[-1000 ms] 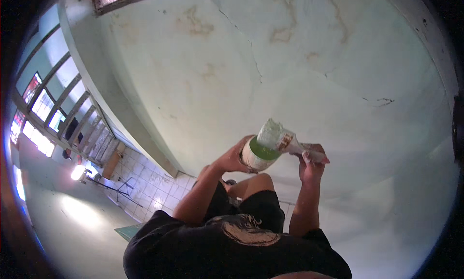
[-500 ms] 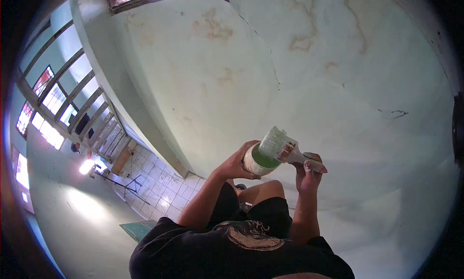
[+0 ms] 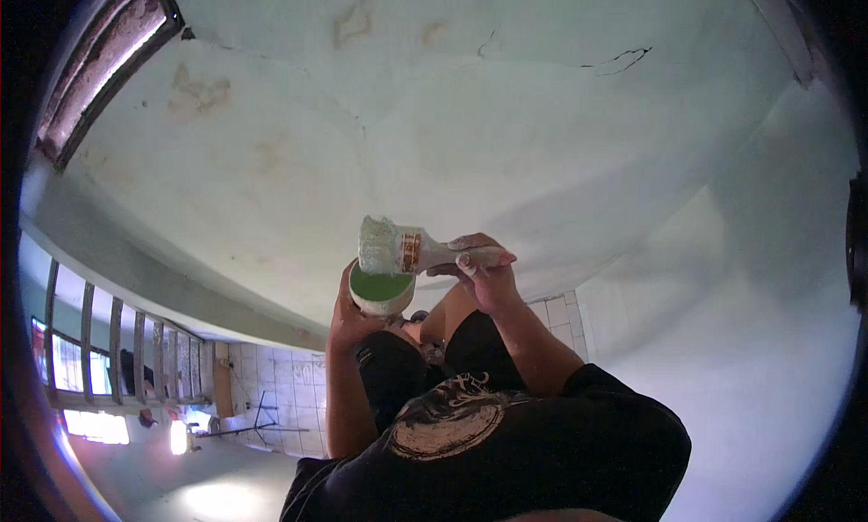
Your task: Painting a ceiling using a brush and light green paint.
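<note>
Ref.: cup [image 3: 384,308]. Its far rim: partly covered by brush [image 3: 384,248]. Left of cup: left hand [image 3: 351,318], partly hidden behind it. Below cup: black shirt [image 3: 570,450], cut off by lower edge. Far lower left of cup: dark shape [image 3: 128,368] behind railing [image 3: 89,341], too small to identify

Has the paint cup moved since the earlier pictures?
Yes: the paint cup now appears farther left, closer to the projecting wall edge; the view turned too, so its true shift is unclear.
</note>
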Tool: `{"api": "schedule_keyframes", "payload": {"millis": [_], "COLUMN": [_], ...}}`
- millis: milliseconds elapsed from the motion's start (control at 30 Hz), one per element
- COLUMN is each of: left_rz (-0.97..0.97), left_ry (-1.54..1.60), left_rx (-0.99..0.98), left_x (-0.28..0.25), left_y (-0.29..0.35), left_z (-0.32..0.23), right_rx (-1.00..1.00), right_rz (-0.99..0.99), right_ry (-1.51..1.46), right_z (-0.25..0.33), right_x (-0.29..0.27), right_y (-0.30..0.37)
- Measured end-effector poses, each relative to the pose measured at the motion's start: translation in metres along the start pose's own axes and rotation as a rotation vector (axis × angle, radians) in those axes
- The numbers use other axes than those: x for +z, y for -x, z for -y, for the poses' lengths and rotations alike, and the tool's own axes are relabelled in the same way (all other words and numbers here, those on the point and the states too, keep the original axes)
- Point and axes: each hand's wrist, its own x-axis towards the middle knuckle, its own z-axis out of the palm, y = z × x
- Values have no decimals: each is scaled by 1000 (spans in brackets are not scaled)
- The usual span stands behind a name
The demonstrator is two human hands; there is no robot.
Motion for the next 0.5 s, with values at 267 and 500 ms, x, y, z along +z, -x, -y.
{"api": "schedule_keyframes", "payload": {"millis": [267,500], "left_rz": [15,40], "left_ry": [-216,-247], "left_rx": [185,177], "left_x": [0,-9], "left_y": [-13,-6], "left_z": [2,-25], "right_rx": [-241,-145], "right_rz": [79,162], "right_ry": [254,75], "right_z": [2,7], "right_x": [-17,16], "right_y": [7,4]}}
